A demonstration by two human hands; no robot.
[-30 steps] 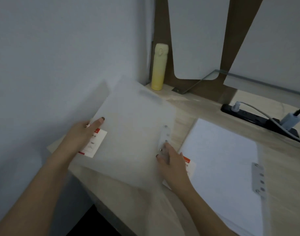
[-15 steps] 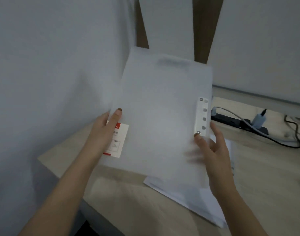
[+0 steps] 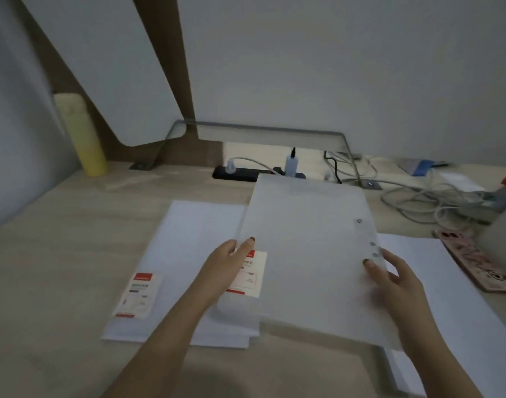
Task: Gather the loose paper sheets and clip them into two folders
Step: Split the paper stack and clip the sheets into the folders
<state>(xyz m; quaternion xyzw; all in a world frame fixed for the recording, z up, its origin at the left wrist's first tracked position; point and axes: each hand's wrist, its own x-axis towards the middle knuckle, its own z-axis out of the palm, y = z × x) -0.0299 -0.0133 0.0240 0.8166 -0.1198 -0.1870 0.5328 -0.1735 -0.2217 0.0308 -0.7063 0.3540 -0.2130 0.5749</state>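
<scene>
I hold a translucent white folder (image 3: 309,254) above the wooden desk, tilted slightly. My left hand (image 3: 226,271) pinches its left edge beside a red-and-white label, thumb on top. At the folder's right edge, by the riveted clip strip, my right hand (image 3: 389,280) grips it with the thumb on top and the fingers underneath. A second translucent folder (image 3: 177,268) with paper inside and its own red label lies flat on the desk to the left. Loose white sheets (image 3: 447,297) lie on the right, partly under the held folder.
A yellow bottle (image 3: 81,133) stands at the back left. A black power strip (image 3: 240,172) with plugs and tangled grey cables (image 3: 418,196) runs along the back. At the right edge lies a phone in a pink case (image 3: 470,259). The desk (image 3: 59,254) meets a wall on the left.
The folder has swung from upright near the left wall down and to the right over the desk. The view turned right, bringing the second folder, cables and phone into sight.
</scene>
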